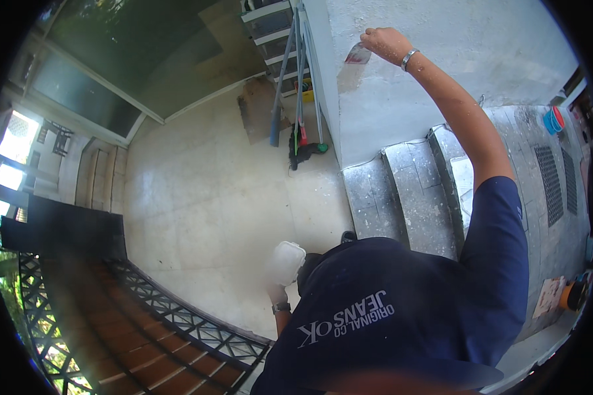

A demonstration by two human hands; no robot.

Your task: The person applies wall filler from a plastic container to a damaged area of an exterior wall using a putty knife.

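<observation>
Scraper [358,54] was at the white wall [382,108], the right hand's grip [387,45] closed around it, a white container [288,261] was held in the left hand's grip [278,292], speckled grey steps [414,179] lay beside the wall

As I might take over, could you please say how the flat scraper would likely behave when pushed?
The flat scraper is probably light, since the right hand holds it alone. Its thin-looking blade may flex slightly. Pale specks on the forearm suggest dust, so it could feel slippery.
</observation>
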